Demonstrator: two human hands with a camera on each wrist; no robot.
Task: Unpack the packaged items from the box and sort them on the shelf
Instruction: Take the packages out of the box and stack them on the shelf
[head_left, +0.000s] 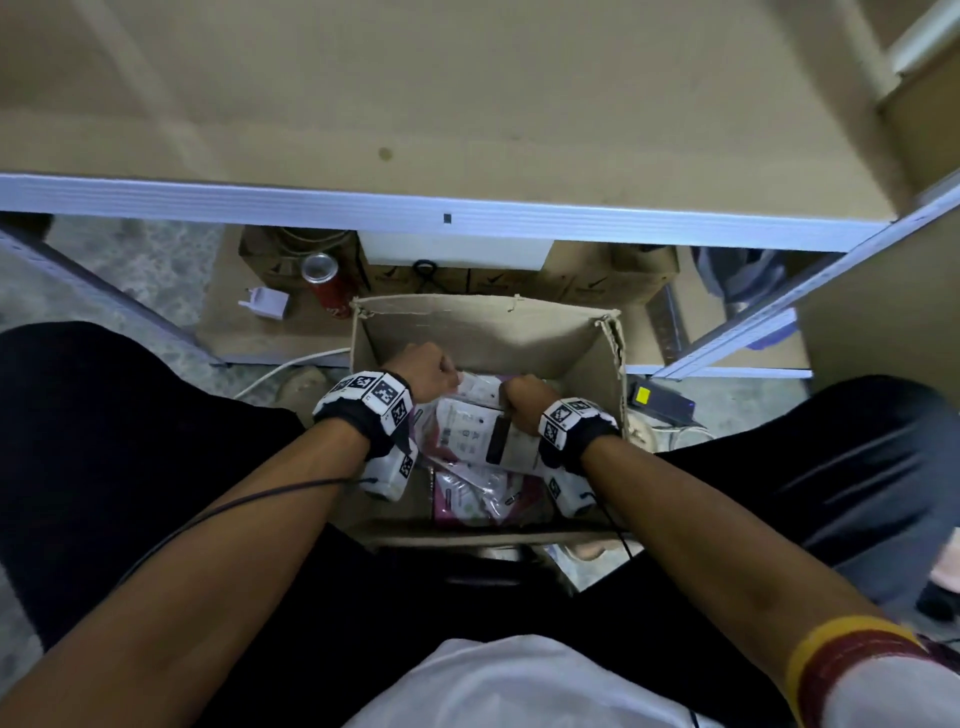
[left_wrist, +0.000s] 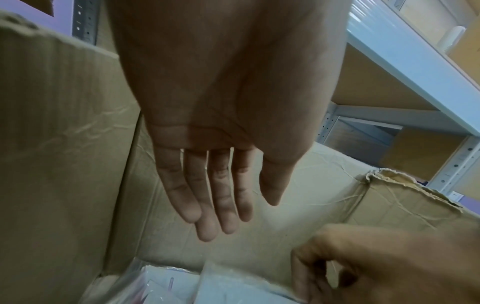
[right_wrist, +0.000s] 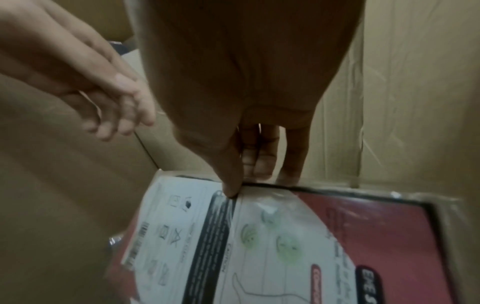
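The box (head_left: 483, 322) is set on the floor under the shelf (head_left: 467, 213). A packet (right_wrist: 259, 236) inside is pinched at its top edge by the right hand (head_left: 524, 397). The left hand (left_wrist: 221, 123) is held flat, fingers straight, holding nothing.

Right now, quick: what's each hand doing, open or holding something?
Left hand: open, fingers straight, holding nothing, inside the box.
Right hand: pinching the top edge of the packaged item.
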